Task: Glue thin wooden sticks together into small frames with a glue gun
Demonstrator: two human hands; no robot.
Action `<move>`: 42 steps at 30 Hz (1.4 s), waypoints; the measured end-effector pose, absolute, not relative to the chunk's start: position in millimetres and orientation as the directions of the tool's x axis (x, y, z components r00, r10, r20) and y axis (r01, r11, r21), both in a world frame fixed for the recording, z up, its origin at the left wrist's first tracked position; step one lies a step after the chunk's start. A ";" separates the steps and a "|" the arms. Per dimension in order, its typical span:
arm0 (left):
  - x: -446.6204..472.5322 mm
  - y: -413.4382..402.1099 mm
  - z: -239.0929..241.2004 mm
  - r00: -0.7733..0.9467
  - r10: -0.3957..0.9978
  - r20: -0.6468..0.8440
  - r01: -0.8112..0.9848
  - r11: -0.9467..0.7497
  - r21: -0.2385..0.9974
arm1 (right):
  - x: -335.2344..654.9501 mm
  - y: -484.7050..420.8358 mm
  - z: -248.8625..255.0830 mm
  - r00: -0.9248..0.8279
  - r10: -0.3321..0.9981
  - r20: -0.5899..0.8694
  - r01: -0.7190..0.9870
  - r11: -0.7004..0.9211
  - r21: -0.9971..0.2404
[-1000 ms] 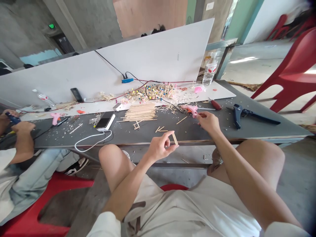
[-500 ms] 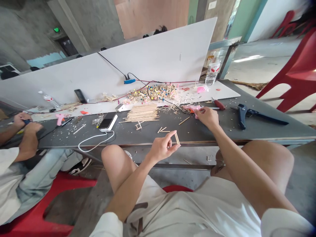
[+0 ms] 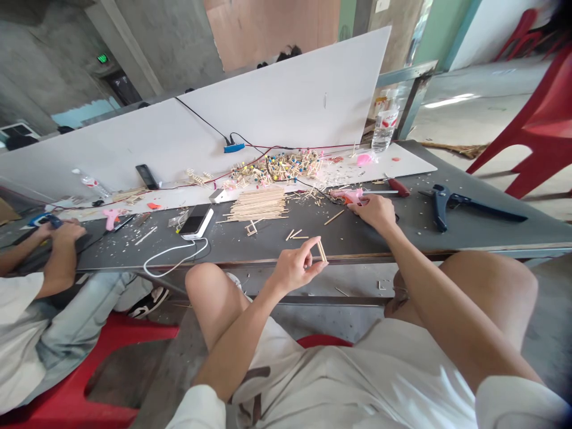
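Observation:
Between the thumb and forefinger of my left hand [image 3: 295, 263] are short wooden sticks [image 3: 322, 250], held upright just past the table's front edge. My right hand [image 3: 376, 213] is closed round the handle of a pink glue gun [image 3: 348, 195] lying on the table; my fingers hide part of it. A clear glue stick [image 3: 379, 192] seems to stick out from its back end. Several cut stick pieces [image 3: 295, 235] and a small square stick frame [image 3: 251, 228] lie near my left hand. Behind them is a stack of long wooden sticks [image 3: 257, 205].
Blue cutters [image 3: 442, 208] and a red-handled tool [image 3: 398, 187] lie at the right. A heap of sticks with coloured balls [image 3: 281, 165] sits at the back. A white power bank [image 3: 196, 221] with its cable is left of centre. A co-worker's hands [image 3: 62, 229] are at far left.
My right hand has shifted slightly and settled lower round the glue gun's handle. My left hand keeps its pinch. The co-worker's hands have moved a little to the right.

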State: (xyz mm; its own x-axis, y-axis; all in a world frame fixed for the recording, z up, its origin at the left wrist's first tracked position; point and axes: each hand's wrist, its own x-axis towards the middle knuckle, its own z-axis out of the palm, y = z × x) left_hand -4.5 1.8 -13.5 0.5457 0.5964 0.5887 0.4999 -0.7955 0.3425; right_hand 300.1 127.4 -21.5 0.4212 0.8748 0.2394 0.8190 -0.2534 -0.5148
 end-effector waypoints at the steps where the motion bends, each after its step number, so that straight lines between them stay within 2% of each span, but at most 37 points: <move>1: -4.5 2.0 -13.8 0.546 0.595 0.590 0.501 -0.796 0.339 | 299.1 127.2 -21.2 0.424 0.874 0.235 0.822 -0.263 -0.506; 6: -4.0 2.1 -14.2 0.556 0.602 0.573 0.512 -0.792 0.334 | 295.9 125.9 -21.0 0.427 0.874 0.231 0.828 -0.276 -0.488; 14: -2.7 1.3 -12.4 0.548 0.586 0.597 0.493 -0.803 0.335 | 295.2 120.5 -14.8 0.515 0.819 0.253 0.730 -0.265 -0.630; 23: -3.0 1.2 -14.1 0.555 0.592 0.584 0.507 -0.798 0.326 | 297.9 107.4 9.2 0.540 0.805 0.246 0.664 -0.227 -0.713; 28: -3.3 1.5 -16.2 0.556 0.605 0.570 0.519 -0.788 0.330 | 307.7 102.5 7.3 0.525 0.803 0.282 0.727 -0.251 -0.639; 32: -3.4 1.2 -15.3 0.558 0.605 0.568 0.519 -0.789 0.330 | 311.2 99.6 7.0 0.510 0.840 0.185 0.683 -0.264 -0.681; 37: -3.6 0.8 -14.2 0.559 0.594 0.578 0.512 -0.796 0.323 | 308.4 94.4 13.0 0.529 0.813 0.242 0.713 -0.271 -0.646; 42: -3.9 1.1 -14.8 0.563 0.601 0.568 0.528 -0.790 0.312 | 306.8 85.6 19.0 0.540 0.838 0.075 0.571 -0.299 -0.765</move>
